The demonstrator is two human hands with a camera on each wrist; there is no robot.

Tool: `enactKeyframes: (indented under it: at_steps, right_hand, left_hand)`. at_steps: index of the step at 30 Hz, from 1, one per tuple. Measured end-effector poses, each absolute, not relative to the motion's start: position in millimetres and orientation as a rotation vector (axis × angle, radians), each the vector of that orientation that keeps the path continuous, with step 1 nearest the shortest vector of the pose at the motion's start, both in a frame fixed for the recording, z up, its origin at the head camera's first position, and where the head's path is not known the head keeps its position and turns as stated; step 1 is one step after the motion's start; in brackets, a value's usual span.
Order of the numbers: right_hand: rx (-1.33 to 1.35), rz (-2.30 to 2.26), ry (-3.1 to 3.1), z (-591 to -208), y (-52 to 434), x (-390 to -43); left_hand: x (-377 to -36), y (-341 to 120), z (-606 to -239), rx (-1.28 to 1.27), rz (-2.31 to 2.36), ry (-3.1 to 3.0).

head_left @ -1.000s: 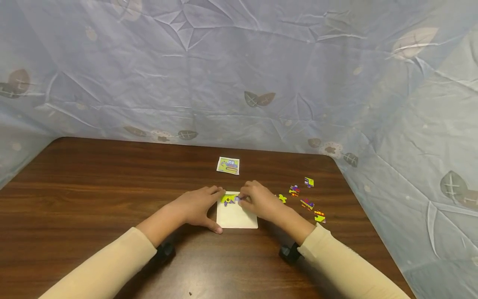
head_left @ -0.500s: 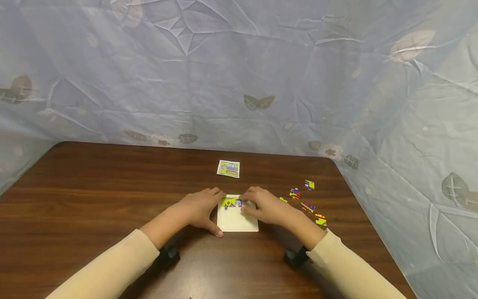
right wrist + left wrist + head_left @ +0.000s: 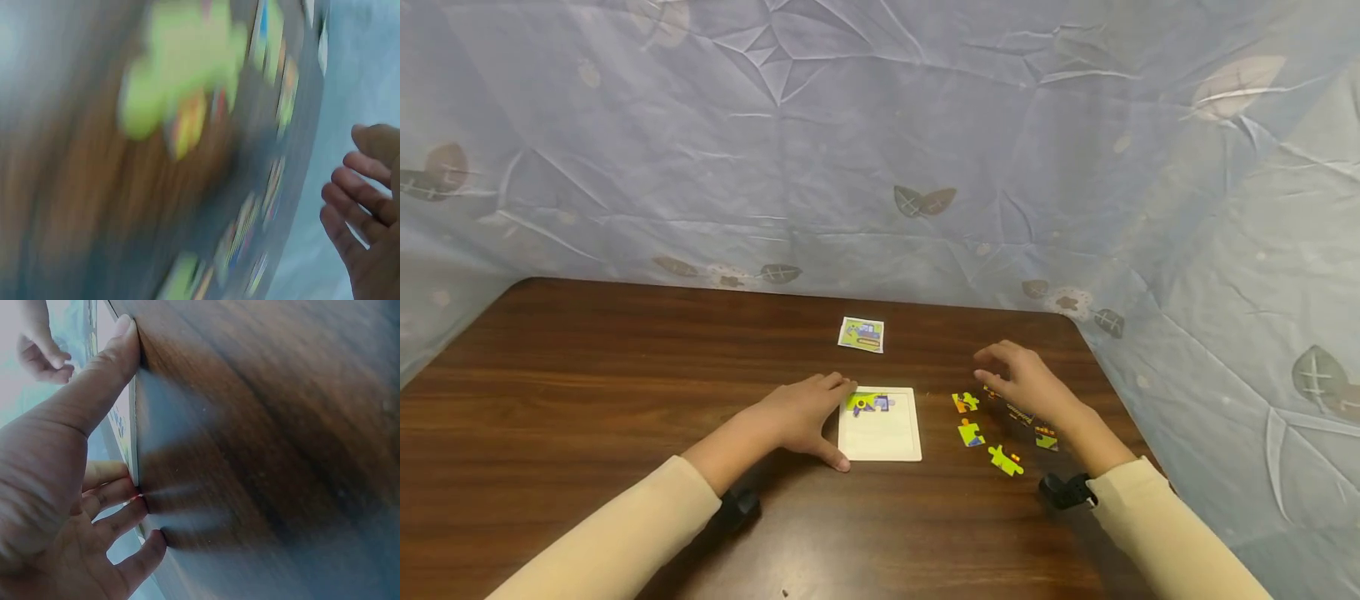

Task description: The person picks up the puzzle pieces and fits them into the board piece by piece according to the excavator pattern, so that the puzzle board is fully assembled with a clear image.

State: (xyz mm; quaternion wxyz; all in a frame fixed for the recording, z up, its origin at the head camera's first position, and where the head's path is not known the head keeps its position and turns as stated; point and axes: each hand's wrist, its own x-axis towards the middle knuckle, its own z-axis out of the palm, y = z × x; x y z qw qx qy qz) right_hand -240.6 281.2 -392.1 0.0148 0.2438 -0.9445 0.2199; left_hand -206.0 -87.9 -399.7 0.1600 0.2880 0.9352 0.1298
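Observation:
A white puzzle tray point(image 3: 880, 433) lies on the brown table point(image 3: 587, 375), with two joined pieces point(image 3: 868, 403) set in its top left corner. My left hand point(image 3: 801, 412) rests flat against the tray's left edge, thumb along the near corner and fingertips at the far corner; the left wrist view shows the thumb point(image 3: 100, 375) pressed to the tray's side. My right hand point(image 3: 1026, 379) hovers with relaxed fingers above loose pieces point(image 3: 970, 433) to the right of the tray, holding nothing. The right wrist view is blurred, showing a green piece point(image 3: 181, 87) and curved fingers point(image 3: 362, 206).
A small picture card point(image 3: 861, 333) lies beyond the tray. More loose pieces point(image 3: 1045, 437) lie partly under the right hand and wrist. The table's right edge point(image 3: 1112, 367) is close to them. A pale blue leaf-print cloth point(image 3: 880, 150) hangs behind and to the right.
My right hand has left the tray and swung right to above the loose pieces. Three pieces by the tray have come into view. The left hand has stayed put.

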Motion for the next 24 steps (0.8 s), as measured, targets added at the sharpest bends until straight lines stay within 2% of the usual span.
enactKeyframes:
  at_steps: [9, 24]
  right_hand:
    - [0.291, 0.650, -3.107, -410.7, 359.1, -256.4]
    - [0.314, 0.645, -3.034, -417.6, 363.2, -259.8]
  left_hand:
    - [-206.4, -88.6, -399.9, 0.834, 0.372, 2.668]
    - [-207.4, -90.3, -399.9, 0.840, 0.371, 2.662]
